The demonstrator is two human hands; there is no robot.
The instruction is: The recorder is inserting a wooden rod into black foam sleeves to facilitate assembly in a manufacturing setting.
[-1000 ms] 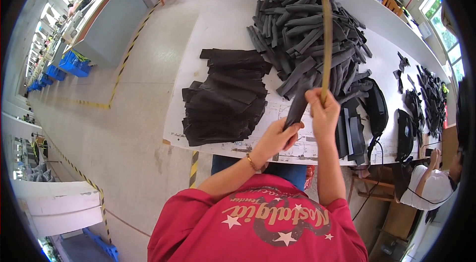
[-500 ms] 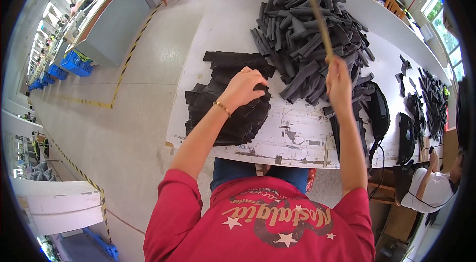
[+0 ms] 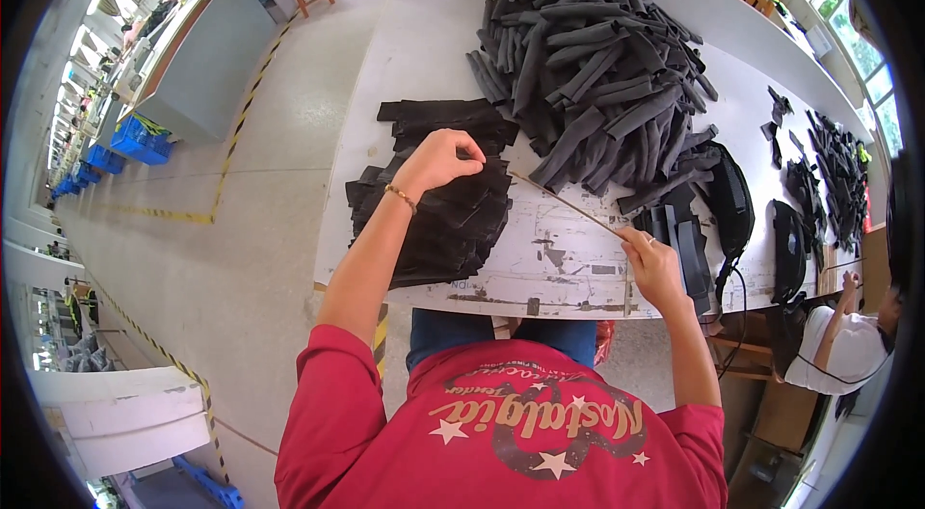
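While the right hand (image 3: pixel 655 268) holds a thin stick (image 3: pixel 568 205), the left hand (image 3: pixel 441 160) is over the black stack (image 3: pixel 434 239). The right hand's fingers are closed around one end of the stick. The stick slants up and to the left over the white table (image 3: pixel 405 46), and its far tip is near the left hand, just beside the stack's right edge. The left hand's fingers are bent, with the thumb close to them, but I cannot tell if they pinch anything. Past the stick is a big pile of grey rolls (image 3: pixel 617 75). Some dark strips (image 3: pixel 690 244) lie just beside the right hand, and a black bag (image 3: pixel 730 205) is to their right.
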